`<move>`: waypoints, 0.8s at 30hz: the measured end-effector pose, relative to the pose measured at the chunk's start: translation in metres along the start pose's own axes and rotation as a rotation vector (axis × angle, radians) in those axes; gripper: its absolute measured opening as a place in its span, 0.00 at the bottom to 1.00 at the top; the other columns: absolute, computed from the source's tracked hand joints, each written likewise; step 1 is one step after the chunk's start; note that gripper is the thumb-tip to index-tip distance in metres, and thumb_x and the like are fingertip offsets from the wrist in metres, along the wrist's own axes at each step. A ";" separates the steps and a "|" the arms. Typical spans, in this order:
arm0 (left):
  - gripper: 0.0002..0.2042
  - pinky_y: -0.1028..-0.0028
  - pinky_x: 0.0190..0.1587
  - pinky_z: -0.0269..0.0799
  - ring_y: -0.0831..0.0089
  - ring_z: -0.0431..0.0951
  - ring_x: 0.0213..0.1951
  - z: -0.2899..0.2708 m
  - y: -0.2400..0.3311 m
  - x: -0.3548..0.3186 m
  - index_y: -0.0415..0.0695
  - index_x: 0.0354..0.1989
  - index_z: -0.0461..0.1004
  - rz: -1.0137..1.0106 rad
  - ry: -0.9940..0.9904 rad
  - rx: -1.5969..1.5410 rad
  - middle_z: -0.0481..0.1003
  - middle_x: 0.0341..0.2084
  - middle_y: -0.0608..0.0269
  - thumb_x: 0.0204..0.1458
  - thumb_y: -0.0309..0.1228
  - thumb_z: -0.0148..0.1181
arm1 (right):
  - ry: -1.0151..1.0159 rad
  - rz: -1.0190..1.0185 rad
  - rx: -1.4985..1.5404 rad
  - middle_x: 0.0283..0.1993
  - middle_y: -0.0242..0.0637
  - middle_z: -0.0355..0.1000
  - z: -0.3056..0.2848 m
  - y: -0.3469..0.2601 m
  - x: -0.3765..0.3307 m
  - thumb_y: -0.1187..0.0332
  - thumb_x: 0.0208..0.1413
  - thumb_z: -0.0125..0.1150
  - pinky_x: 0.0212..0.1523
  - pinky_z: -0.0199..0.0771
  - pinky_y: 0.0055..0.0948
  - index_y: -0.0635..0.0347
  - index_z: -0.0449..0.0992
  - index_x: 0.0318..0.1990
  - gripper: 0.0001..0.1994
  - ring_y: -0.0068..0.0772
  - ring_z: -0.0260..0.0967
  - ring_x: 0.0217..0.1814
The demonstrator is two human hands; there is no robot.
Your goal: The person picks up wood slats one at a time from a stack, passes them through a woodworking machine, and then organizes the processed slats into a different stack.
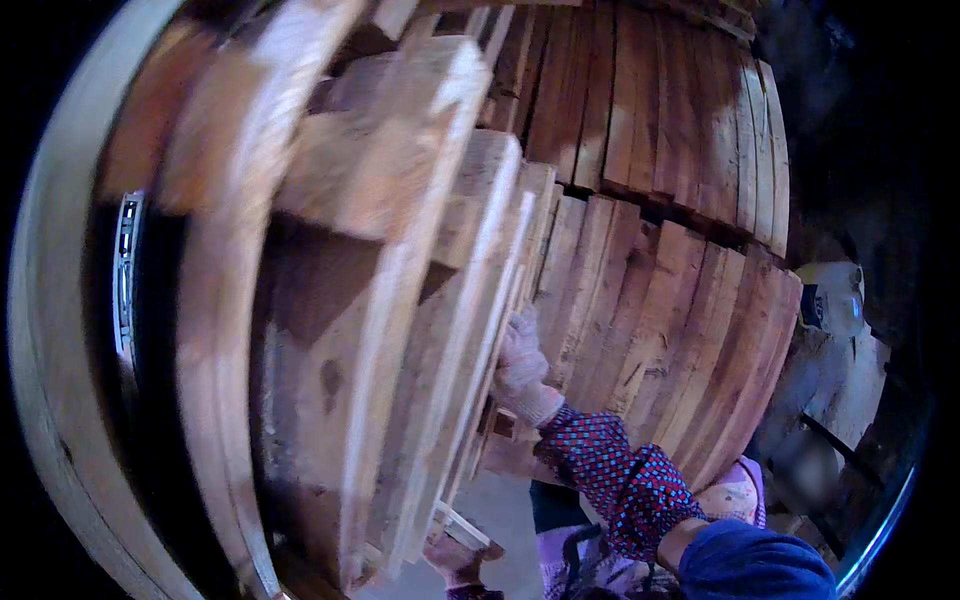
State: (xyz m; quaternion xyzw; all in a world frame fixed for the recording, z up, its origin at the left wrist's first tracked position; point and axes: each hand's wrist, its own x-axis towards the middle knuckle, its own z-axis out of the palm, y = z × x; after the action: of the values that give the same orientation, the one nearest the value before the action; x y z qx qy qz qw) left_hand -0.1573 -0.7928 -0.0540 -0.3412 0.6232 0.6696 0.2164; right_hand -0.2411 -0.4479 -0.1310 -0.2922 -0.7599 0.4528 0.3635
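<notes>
Long wooden boards (400,330) stand tilted side by side on the left, partly blurred. My right hand (522,368), in a pale glove with a patterned sleeve guard, reaches in from the lower right. Its fingers press round the edge of a thin wooden board at the right side of this group. At the bottom, my left hand (455,562) is partly cut off and grips the lower end of a wooden board (465,528). The fingertips of both hands are partly hidden by the wood.
Two rows of stacked wooden planks (640,320) lie to the right, one farther off. A white container (832,295) and pale sacking (840,400) are at the far right. Large curved-looking timbers (60,330) run along the left rim. Grey floor (510,520) shows below.
</notes>
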 end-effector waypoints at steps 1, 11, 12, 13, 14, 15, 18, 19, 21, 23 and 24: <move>0.36 0.54 0.35 0.75 0.53 0.75 0.35 0.001 -0.004 0.011 0.42 0.54 0.66 -0.052 -0.019 0.001 0.73 0.38 0.53 0.51 0.64 0.37 | -0.027 0.013 -0.091 0.57 0.42 0.69 -0.003 0.017 -0.007 0.62 0.47 0.61 0.68 0.42 0.63 0.56 0.70 0.56 0.26 0.51 0.62 0.63; 0.31 0.53 0.37 0.76 0.55 0.76 0.35 -0.009 -0.003 -0.003 0.42 0.50 0.68 -0.180 0.042 -0.109 0.74 0.35 0.55 0.53 0.59 0.43 | -0.319 0.189 0.140 0.63 0.44 0.64 -0.051 0.002 -0.009 0.69 0.50 0.61 0.67 0.57 0.41 0.57 0.69 0.57 0.24 0.52 0.52 0.69; 0.31 0.53 0.37 0.76 0.55 0.76 0.36 -0.010 -0.002 0.000 0.42 0.50 0.68 -0.186 0.038 -0.101 0.74 0.35 0.55 0.54 0.59 0.43 | -0.316 0.203 0.172 0.62 0.44 0.65 -0.053 0.000 -0.005 0.70 0.51 0.60 0.66 0.58 0.41 0.57 0.70 0.56 0.22 0.51 0.53 0.69; 0.30 0.53 0.37 0.76 0.55 0.76 0.35 -0.012 -0.001 -0.002 0.42 0.49 0.68 -0.151 0.011 -0.021 0.74 0.35 0.55 0.54 0.58 0.42 | -0.315 0.217 0.204 0.61 0.43 0.66 -0.057 0.000 -0.002 0.71 0.51 0.59 0.66 0.59 0.41 0.56 0.72 0.55 0.21 0.51 0.54 0.68; 0.30 0.54 0.37 0.76 0.55 0.76 0.35 0.001 0.003 -0.012 0.41 0.49 0.68 -0.119 -0.015 0.057 0.74 0.36 0.54 0.55 0.58 0.42 | -0.317 0.232 0.234 0.60 0.43 0.67 -0.061 -0.002 0.003 0.72 0.52 0.58 0.65 0.61 0.41 0.56 0.74 0.54 0.19 0.50 0.55 0.68; 0.28 0.54 0.37 0.76 0.56 0.77 0.35 0.014 0.006 -0.022 0.41 0.48 0.69 -0.087 -0.034 0.122 0.75 0.35 0.55 0.55 0.56 0.43 | -0.308 0.269 0.221 0.59 0.42 0.68 -0.064 -0.005 0.006 0.72 0.52 0.59 0.64 0.62 0.40 0.55 0.74 0.53 0.19 0.49 0.57 0.67; 0.21 0.59 0.37 0.77 0.60 0.78 0.32 0.045 0.021 -0.036 0.42 0.43 0.73 0.023 -0.084 0.299 0.77 0.32 0.57 0.56 0.49 0.49 | -0.315 0.363 0.172 0.57 0.41 0.71 -0.071 -0.016 0.014 0.71 0.53 0.59 0.62 0.64 0.39 0.54 0.76 0.53 0.17 0.46 0.64 0.62; 0.16 0.62 0.36 0.77 0.63 0.78 0.31 0.035 0.017 -0.031 0.44 0.38 0.75 0.256 -0.171 0.754 0.78 0.29 0.61 0.53 0.45 0.53 | -0.342 0.384 0.146 0.56 0.41 0.71 -0.076 -0.020 0.019 0.71 0.55 0.59 0.62 0.65 0.39 0.55 0.75 0.53 0.17 0.44 0.66 0.60; 0.11 0.66 0.35 0.76 0.68 0.79 0.29 0.022 0.013 -0.025 0.46 0.33 0.77 0.585 -0.162 1.242 0.78 0.26 0.66 0.50 0.40 0.59 | -0.290 0.561 0.301 0.55 0.38 0.72 -0.078 -0.017 0.019 0.69 0.57 0.58 0.59 0.67 0.36 0.56 0.75 0.53 0.16 0.39 0.68 0.58; 0.11 0.67 0.35 0.75 0.68 0.79 0.30 0.019 0.013 -0.027 0.46 0.34 0.77 0.530 -0.141 1.092 0.78 0.26 0.67 0.49 0.39 0.61 | -0.149 0.839 0.692 0.53 0.34 0.73 -0.067 -0.006 0.019 0.67 0.60 0.57 0.54 0.70 0.33 0.57 0.75 0.52 0.14 0.32 0.69 0.55; 0.11 0.67 0.35 0.75 0.68 0.79 0.31 0.029 0.014 -0.019 0.46 0.36 0.76 0.418 -0.165 0.898 0.78 0.27 0.66 0.48 0.39 0.62 | -0.025 0.871 0.827 0.54 0.34 0.73 -0.076 0.000 0.035 0.63 0.62 0.55 0.55 0.69 0.32 0.58 0.74 0.53 0.15 0.31 0.69 0.55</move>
State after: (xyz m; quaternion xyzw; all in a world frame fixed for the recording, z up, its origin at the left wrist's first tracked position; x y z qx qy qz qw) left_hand -0.1595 -0.7637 -0.0310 -0.0282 0.8858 0.3891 0.2514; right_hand -0.1985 -0.3844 -0.0963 -0.4056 -0.3354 0.8216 0.2190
